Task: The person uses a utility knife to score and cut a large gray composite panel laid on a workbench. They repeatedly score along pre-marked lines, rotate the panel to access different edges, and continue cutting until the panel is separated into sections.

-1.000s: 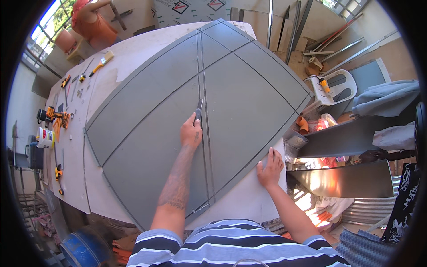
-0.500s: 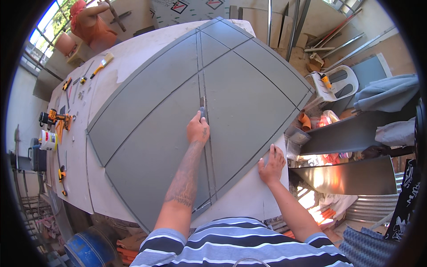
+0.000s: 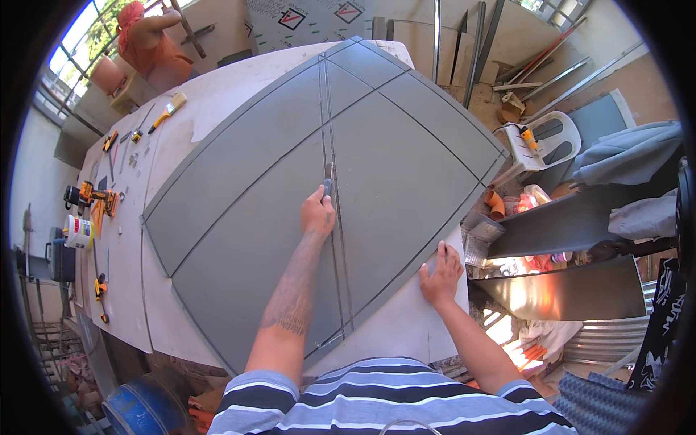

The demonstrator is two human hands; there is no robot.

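Note:
A large grey sheet panel lies askew on a white-topped table, with dark lines scored across it. My left hand is closed round the grey-blue handle of a narrow-bladed scraper. Its blade meets the double line running down the panel's middle; the blade's exact shape is too small to tell. At the panel's near right edge, my right hand rests with fingers outstretched, the fingertips by the edge and nothing held.
Along the table's left lie a brush, a cordless drill, a white tub and small tools. Beyond the far left, another person holds a long bar. A white plastic chair and bent metal sheets stand on the right.
My left hand and the scraper have shifted slightly left, and the scraper leans a little more to the right. My right hand stays by the panel's edge.

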